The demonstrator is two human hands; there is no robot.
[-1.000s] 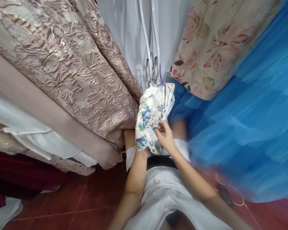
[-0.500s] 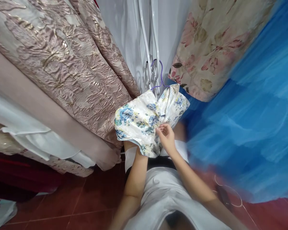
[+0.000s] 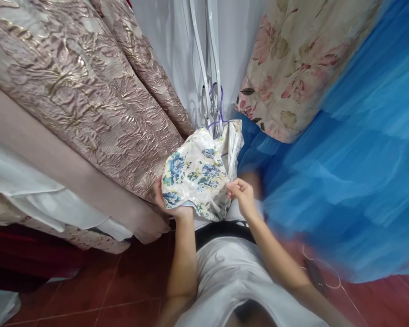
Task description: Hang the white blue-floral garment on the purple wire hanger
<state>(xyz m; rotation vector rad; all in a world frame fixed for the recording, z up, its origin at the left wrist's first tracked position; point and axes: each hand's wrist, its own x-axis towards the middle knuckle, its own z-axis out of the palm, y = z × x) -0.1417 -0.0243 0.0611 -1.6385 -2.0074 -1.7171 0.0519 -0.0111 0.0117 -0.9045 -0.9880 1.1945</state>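
A white sleeveless top (image 3: 199,175) with blue and yellow-green flowers hangs from a purple hanger (image 3: 221,106) in front of me. Its opening on the right shows the pale inside of the cloth. My left hand (image 3: 170,205) cups the top's lower left edge, with some fingers showing past the side and the rest hidden behind the fabric. At the front edge, my right hand (image 3: 242,195) pinches the cloth between thumb and fingers.
Pink brocade fabric (image 3: 98,100) hangs close on the left. On the right are a floral cream garment (image 3: 289,77) and blue tulle (image 3: 347,181). White metal bars (image 3: 200,59) stand behind the hanger. A thin cable (image 3: 336,287) lies on the red tiled floor.
My left hand has come into sight at the top's left edge; before, it was hidden beneath the cloth. The top's right side has turned and narrowed. My right hand still pinches the front edge.
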